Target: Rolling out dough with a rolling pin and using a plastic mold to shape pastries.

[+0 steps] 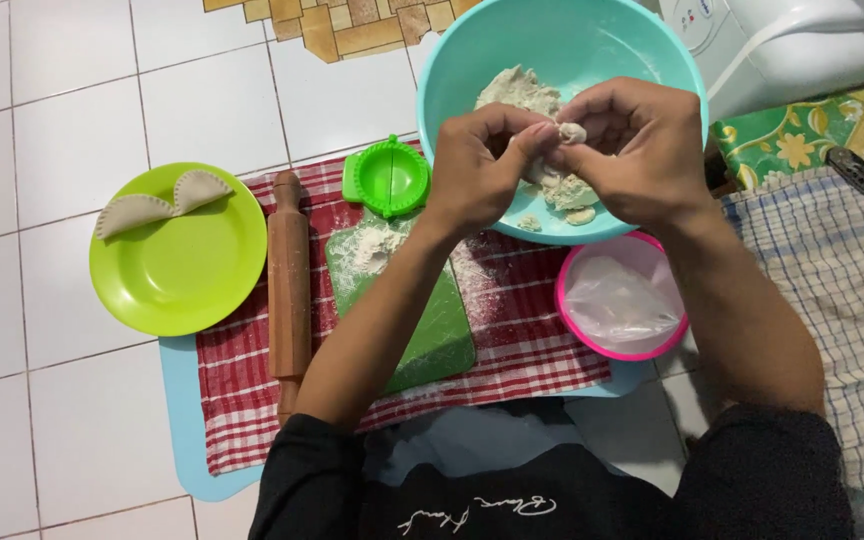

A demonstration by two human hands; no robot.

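Dark sleeves (512, 490) are seen lowest in the frame, above a floured green cutting board (407, 310) laid on a red-and-white checked cloth (532, 340). A small pale lump of dough (573, 132) is pinched between left hand (477, 170) and right hand (632, 150), both grips narrowed on it over a turquoise plastic bowl (452, 60). More dough (517, 90) is held in the bowl behind the fingers. Left of the left grip, a green dumpling press (387, 178), a wooden rolling pin (289, 290) and a lime plate (177, 275) with two folded dumplings (157, 203) are placed; a pink-rimmed bowl (622, 297) is below the right grip.
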